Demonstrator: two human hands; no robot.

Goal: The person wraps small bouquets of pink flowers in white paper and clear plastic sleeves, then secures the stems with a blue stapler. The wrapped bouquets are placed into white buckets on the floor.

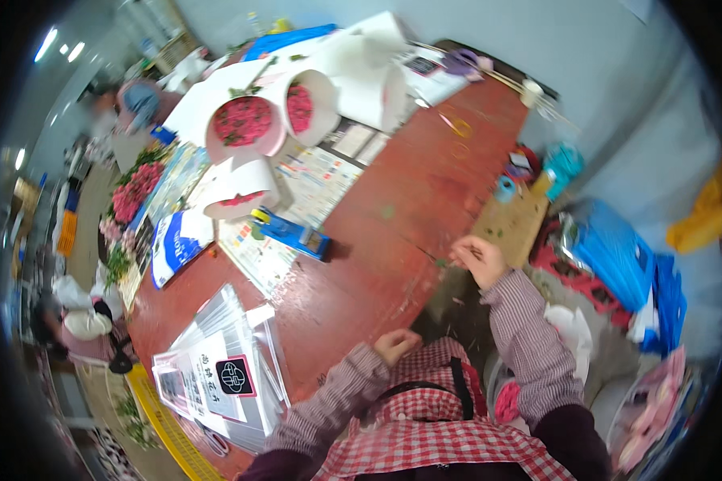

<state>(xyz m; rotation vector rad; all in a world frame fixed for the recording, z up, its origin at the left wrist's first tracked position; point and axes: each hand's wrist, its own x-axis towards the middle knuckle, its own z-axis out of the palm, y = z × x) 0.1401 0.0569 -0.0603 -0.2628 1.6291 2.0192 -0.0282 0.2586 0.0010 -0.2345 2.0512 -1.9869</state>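
Observation:
My left hand (pixel 397 347) rests at the near edge of the red table (pixel 367 270), its fingers curled; nothing shows in it. Over the table's right edge is my right hand (pixel 476 258), thumb and fingertips drawn together; whether something small sits between them cannot be told. Left of both hands lies a blue tape dispenser (pixel 295 235). Beyond it, pink flower bouquets (pixel 245 120) in white wrapping (pixel 313 99) lie on printed sheets (pixel 316 180). A fanned stack of clear printed sleeves (pixel 216 367) is at the near left.
To the right stand a wooden board (pixel 508 225), a blue plastic-wrapped bundle (pixel 614 252) on a red crate (pixel 571 276), and a bin (pixel 506 400) holding something pink. Loose pink flowers (pixel 135 192) lie at the far left. Other people (pixel 90 330) are beyond the table's left side.

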